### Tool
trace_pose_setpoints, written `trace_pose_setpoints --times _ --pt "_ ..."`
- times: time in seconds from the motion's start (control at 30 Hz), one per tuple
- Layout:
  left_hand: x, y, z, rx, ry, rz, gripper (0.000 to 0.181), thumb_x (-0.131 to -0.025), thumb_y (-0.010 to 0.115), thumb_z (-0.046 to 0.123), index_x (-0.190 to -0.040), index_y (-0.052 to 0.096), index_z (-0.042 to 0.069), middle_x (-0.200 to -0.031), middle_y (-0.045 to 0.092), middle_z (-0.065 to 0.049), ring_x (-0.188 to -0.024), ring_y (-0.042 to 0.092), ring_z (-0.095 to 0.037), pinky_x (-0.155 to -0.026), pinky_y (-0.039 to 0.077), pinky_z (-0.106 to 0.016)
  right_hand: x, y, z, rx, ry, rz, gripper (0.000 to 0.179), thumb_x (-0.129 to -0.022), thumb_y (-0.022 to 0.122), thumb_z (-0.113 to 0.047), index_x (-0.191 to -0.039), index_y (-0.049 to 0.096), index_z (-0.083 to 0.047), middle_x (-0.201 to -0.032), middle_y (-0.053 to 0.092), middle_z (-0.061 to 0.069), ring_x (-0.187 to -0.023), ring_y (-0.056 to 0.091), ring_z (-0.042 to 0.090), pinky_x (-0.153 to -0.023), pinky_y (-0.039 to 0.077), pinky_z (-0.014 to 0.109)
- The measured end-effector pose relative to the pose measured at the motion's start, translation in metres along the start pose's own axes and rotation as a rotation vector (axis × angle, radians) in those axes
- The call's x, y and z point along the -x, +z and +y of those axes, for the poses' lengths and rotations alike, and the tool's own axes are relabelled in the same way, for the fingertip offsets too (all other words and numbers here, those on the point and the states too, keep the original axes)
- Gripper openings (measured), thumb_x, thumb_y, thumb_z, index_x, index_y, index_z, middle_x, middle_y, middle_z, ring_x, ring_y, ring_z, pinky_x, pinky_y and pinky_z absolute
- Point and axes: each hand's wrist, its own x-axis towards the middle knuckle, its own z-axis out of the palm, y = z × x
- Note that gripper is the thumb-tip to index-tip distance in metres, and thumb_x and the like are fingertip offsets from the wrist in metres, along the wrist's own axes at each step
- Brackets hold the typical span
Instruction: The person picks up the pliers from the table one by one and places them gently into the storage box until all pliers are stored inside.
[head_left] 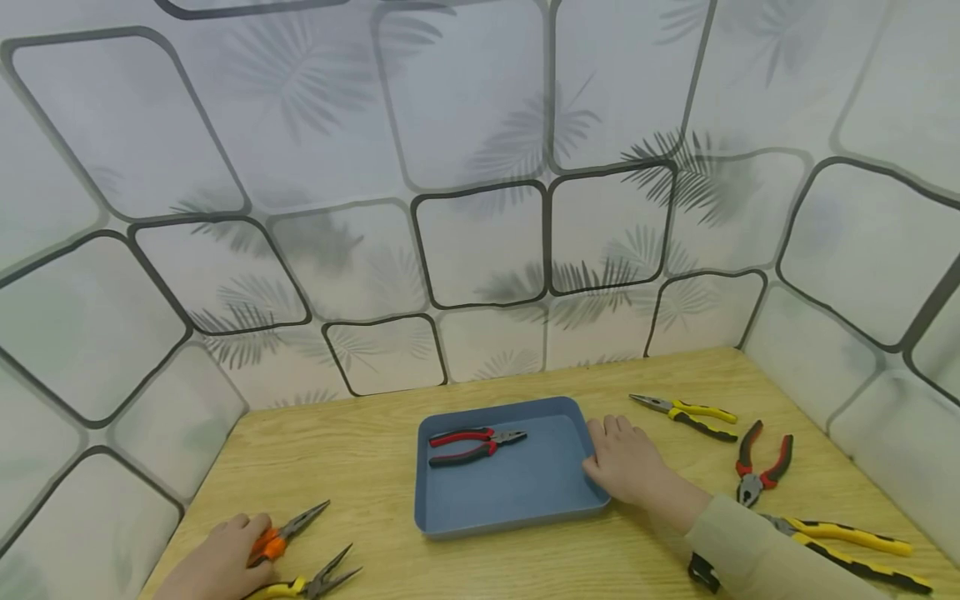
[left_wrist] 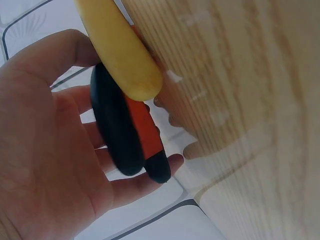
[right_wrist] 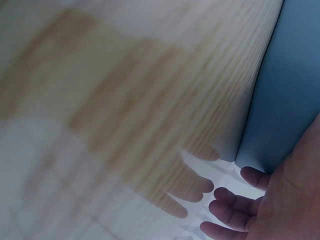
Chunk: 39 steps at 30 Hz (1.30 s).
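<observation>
In the head view my left hand [head_left: 221,558] is at the lower left, around the orange handles of long-nose pliers [head_left: 273,543] whose jaws point up and right. The left wrist view shows its thumb and fingers [left_wrist: 135,192] about the orange-and-black handles [left_wrist: 117,130]. Beside them lie yellow-handled long-nose pliers [head_left: 300,587], jaws spread. My right hand [head_left: 626,462] rests at the right wall of a blue tray [head_left: 517,527], thumb over the rim, fingers loosely extended outside. Inside the tray lie red-and-black combination pliers [head_left: 480,446].
To the right lie yellow-and-black long-nose pliers [head_left: 686,414], red-and-black pliers [head_left: 761,467] with handles spread, and larger yellow-handled pliers [head_left: 847,546] partly behind the right sleeve [head_left: 757,542]. Patterned cloth walls [head_left: 487,250] border the wooden table [head_left: 345,442] at the back and sides.
</observation>
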Motion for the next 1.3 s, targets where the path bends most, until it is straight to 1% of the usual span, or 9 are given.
trace_pose_setpoints --times 0.23,0.33,0.43,0.57,0.73,0.87,1.0,1.17,1.3 --pt "0.002 -0.003 0.005 0.009 -0.039 -0.027 0.024 -0.090 0.066 0.027 -0.104 0.055 0.010 -0.089 0.047 -0.009 -0.081 0.042 -0.027 -0.069 0.035 -0.042 0.000 0.000 0.000 -0.005 -0.001 0.000 0.041 -0.094 0.059 -0.020 -0.127 0.056 0.005 -0.094 0.053 0.016 -0.081 0.044 0.026 -0.066 0.042 0.041" --pt "0.002 -0.004 0.006 -0.001 -0.072 -0.045 0.029 -0.091 0.064 0.028 -0.109 0.057 0.007 -0.094 0.050 -0.011 -0.085 0.044 -0.028 -0.072 0.039 -0.044 0.000 -0.001 -0.001 -0.003 0.002 -0.005 0.042 -0.094 0.058 -0.020 -0.128 0.056 0.005 -0.095 0.054 0.016 -0.081 0.044 0.026 -0.066 0.043 0.041" --pt "0.001 -0.005 0.006 -0.019 -0.092 -0.045 0.036 -0.091 0.063 0.029 -0.115 0.057 0.004 -0.098 0.053 -0.013 -0.088 0.046 -0.029 -0.074 0.043 -0.048 0.001 -0.002 -0.002 -0.005 0.002 -0.011 0.042 -0.095 0.059 -0.020 -0.128 0.056 0.005 -0.096 0.055 0.016 -0.082 0.046 0.027 -0.067 0.044 0.042" --pt "0.000 -0.003 0.003 -0.052 -0.073 0.012 0.038 -0.093 0.062 0.030 -0.119 0.058 0.003 -0.100 0.054 -0.013 -0.087 0.047 -0.028 -0.071 0.045 -0.047 0.000 -0.004 -0.003 -0.005 0.005 -0.018 0.042 -0.095 0.058 -0.020 -0.129 0.056 0.005 -0.098 0.056 0.018 -0.084 0.047 0.028 -0.068 0.045 0.043" --pt "-0.001 -0.001 0.001 -0.098 -0.013 0.087 0.035 -0.095 0.063 0.029 -0.118 0.058 0.003 -0.097 0.053 -0.012 -0.084 0.044 -0.025 -0.068 0.041 -0.041 0.000 -0.003 -0.002 -0.006 0.006 -0.018 0.042 -0.095 0.059 -0.020 -0.129 0.056 0.005 -0.098 0.056 0.018 -0.084 0.048 0.028 -0.069 0.045 0.043" --pt "0.000 -0.001 0.004 -0.139 -0.004 0.118 0.033 -0.095 0.062 0.029 -0.116 0.057 0.004 -0.096 0.052 -0.011 -0.083 0.043 -0.024 -0.067 0.040 -0.042 0.000 0.000 -0.001 -0.006 0.006 -0.017 0.042 -0.094 0.059 -0.020 -0.128 0.056 0.005 -0.096 0.054 0.016 -0.082 0.045 0.027 -0.067 0.044 0.042" --pt "0.000 -0.001 0.005 -0.184 0.005 0.152 0.035 -0.095 0.063 0.029 -0.118 0.058 0.004 -0.100 0.055 -0.012 -0.086 0.048 -0.026 -0.068 0.043 -0.047 0.000 0.000 -0.001 0.000 0.002 -0.015 0.042 -0.094 0.060 -0.020 -0.127 0.056 0.005 -0.095 0.054 0.016 -0.081 0.045 0.027 -0.067 0.044 0.042" --pt "0.000 -0.004 0.007 -0.236 0.042 0.228 0.038 -0.095 0.064 0.030 -0.122 0.060 0.004 -0.109 0.060 -0.014 -0.094 0.055 -0.030 -0.076 0.048 -0.056 0.000 0.000 -0.001 0.009 0.002 -0.010 0.041 -0.094 0.060 -0.021 -0.126 0.055 0.004 -0.095 0.054 0.016 -0.081 0.045 0.027 -0.067 0.044 0.042" --pt "0.000 -0.006 0.011 -0.252 0.057 0.265 0.035 -0.095 0.064 0.030 -0.121 0.061 0.006 -0.108 0.060 -0.012 -0.094 0.055 -0.028 -0.077 0.046 -0.056 -0.001 0.001 0.000 0.014 0.002 -0.009 0.041 -0.094 0.060 -0.021 -0.126 0.055 0.004 -0.097 0.055 0.017 -0.082 0.047 0.028 -0.068 0.045 0.043"
